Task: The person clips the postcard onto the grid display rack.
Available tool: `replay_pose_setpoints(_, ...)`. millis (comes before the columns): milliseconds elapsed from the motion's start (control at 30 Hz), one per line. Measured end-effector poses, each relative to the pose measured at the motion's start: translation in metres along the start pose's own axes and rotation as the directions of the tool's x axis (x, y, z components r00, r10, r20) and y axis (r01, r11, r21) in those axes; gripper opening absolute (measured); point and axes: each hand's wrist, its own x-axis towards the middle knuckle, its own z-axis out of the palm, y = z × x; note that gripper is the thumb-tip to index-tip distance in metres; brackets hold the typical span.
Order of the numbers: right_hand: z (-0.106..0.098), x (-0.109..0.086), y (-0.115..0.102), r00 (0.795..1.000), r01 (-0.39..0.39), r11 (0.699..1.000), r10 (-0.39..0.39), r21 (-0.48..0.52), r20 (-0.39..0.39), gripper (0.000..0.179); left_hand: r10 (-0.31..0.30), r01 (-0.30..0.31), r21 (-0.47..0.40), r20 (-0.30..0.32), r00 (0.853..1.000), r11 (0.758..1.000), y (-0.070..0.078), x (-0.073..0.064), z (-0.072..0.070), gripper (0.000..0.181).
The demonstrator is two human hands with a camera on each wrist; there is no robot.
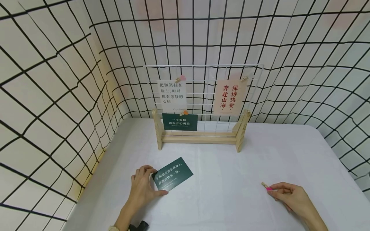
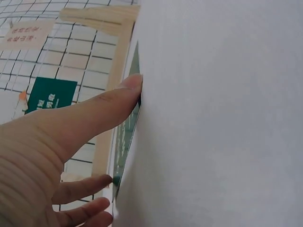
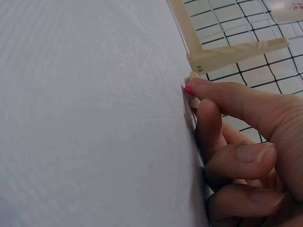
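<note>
In the head view my left hand (image 1: 141, 186) holds a dark green card (image 1: 174, 173) with white writing by its left end, thumb at the near edge and fingertips at the far corner. The left wrist view shows this card (image 2: 124, 146) nearly edge-on, low over the white table. On the right, my right hand (image 1: 293, 198) pinches a small wooden clothespin (image 1: 264, 184) with a pink ornament between thumb and forefinger, close over the table. The pink ornament (image 3: 189, 89) peeks out at the fingertips in the right wrist view; the other fingers are curled.
A white wire rack on a wooden stand (image 1: 199, 140) stands at the table's back. Clipped to it are a white card (image 1: 172, 96), a pink card (image 1: 230, 98) and another green card (image 1: 180, 124). Black grid-patterned walls surround the white table (image 1: 225, 192).
</note>
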Motion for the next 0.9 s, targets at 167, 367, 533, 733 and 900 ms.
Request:
replay_pose_setpoints(167, 0.0008, 0.0008, 0.0012, 1.0, -0.005, 1.0, 0.005, 0.019, 0.001, 0.04, 0.031, -0.031, -0.032, -0.013, 0.999, 0.999, -0.0021, 0.0003, 0.0023, 0.092)
replay_pose_setpoints(367, 0.0038, -0.0003, -0.002, 1.0, -0.015, 0.995, 0.017, 0.095, -0.022, 0.039, 0.077, -0.076, -0.036, 0.011, 0.997, 0.996, -0.003, -0.0006, 0.0023, 0.096)
replay_pose_setpoints(533, 0.0039, -0.0003, -0.0027, 0.999, -0.017, 0.992, 0.021, 0.129, -0.036, 0.038, 0.113, -0.112, -0.009, 0.054, 0.992, 0.994, -0.0038, -0.0009, 0.0019, 0.095)
replay_pose_setpoints(733, 0.0021, 0.0028, -0.0007, 0.997, -0.069, 0.984, 0.074, 0.165, -0.023, 0.036, 0.148, -0.145, -0.046, 0.077, 0.986, 0.988, -0.0052, -0.0009, 0.0014, 0.104)
replay_pose_setpoints(900, 0.0009, 0.0036, 0.0018, 0.994, -0.105, 0.975, 0.109, 0.194, -0.01, 0.033, 0.115, -0.108, -0.075, 0.102, 0.988, 0.991, -0.0058, -0.0004, 0.0014, 0.112)
